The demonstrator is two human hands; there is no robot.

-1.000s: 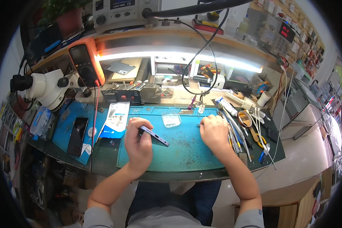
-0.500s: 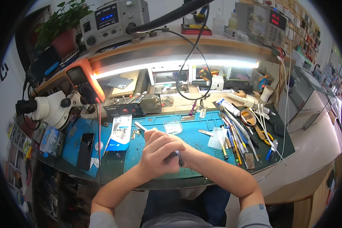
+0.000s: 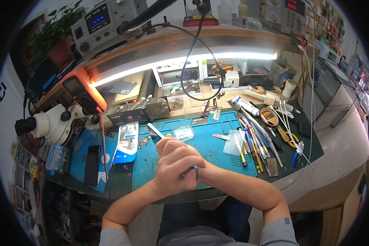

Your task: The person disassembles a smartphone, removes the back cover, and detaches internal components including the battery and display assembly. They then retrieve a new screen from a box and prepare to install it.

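Observation:
My left hand [image 3: 176, 166] is closed around a dark phone [image 3: 194, 172], mostly hidden by the fingers, above the blue mat [image 3: 209, 151]. My right hand [image 3: 201, 172] is pressed in behind my left one; its fingers and anything in them are largely hidden. A thin pale strip [image 3: 156, 130] shows beyond the hands; I cannot tell whether it is held. Near them are a small clear box [image 3: 183, 133] and, to the right, a translucent sheet [image 3: 233, 145].
Tools [image 3: 260, 143] crowd the mat's right, beside a tape roll [image 3: 268, 117]. A microscope [image 3: 49, 125], another phone [image 3: 92, 164] and a packet [image 3: 127, 139] are left. A multimeter [image 3: 82, 92] stands behind them; a cable loop [image 3: 201, 98] hangs above.
A second ago my hands were apart, phone in the left. The right hand moved left and both met at the middle, where they remain. The view has shifted slightly.

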